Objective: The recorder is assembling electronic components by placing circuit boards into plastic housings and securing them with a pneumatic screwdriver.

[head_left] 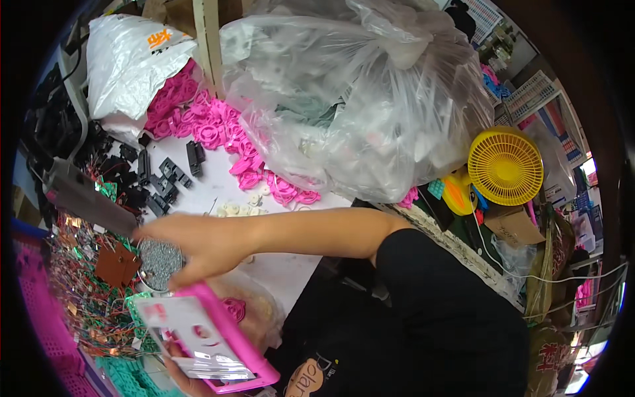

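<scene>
1. While my left hand [180, 374] clasps the pink-framed panel [198, 331], fingers closed on its lower edge, panel's tilted, just left of my shirt [430, 317].
2. Right hand [208, 246] blurred, beside grey metal bits [160, 263] and grey tool [92, 202]; thumb spread from fingers, can't tell if they're pinching anything.

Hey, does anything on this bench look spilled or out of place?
Pink plastic parts trail loosely from the white sack across the tabletop, like a spill. Coloured wires at left lie in a messy tangle. I see no clear damage on the pink-framed piece in the left hand.
</scene>
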Demonstrator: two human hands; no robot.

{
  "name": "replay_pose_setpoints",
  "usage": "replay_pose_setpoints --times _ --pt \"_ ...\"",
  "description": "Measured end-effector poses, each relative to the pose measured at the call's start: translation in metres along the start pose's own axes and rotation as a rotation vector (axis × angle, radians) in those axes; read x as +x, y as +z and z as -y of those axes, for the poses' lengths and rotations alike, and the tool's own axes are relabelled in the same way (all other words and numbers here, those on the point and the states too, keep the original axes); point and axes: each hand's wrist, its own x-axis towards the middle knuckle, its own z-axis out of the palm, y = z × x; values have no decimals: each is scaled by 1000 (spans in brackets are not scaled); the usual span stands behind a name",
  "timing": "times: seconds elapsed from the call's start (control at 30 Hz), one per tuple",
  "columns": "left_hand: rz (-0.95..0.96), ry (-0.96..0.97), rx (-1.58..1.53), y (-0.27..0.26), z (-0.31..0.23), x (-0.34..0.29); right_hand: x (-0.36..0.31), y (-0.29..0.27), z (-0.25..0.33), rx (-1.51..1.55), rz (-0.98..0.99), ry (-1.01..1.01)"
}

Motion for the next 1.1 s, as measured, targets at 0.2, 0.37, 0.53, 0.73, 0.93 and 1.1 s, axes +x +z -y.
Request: replay_pose_setpoints --times 0.2,0.37,0.53,0.73,0.93,1.1 --pt "-29 400 336 -16 14 -10 -79 82 19 1049 -73 475" --pt "169 558 782 9 -9 -26 -79 78 19 815 -88 532" --pt "43 577 864 25 -33 -50 -66 89 27 838 -44 551" --pt "149 678 499 28 -26 -61 -62 101 19 1044 -288 645" --pt "-48 503 718 30 9 -52 -70 106 14 1039 -236 573" --pt "-65 421 753 25 10 -51 -76 105 9 990 -192 553"
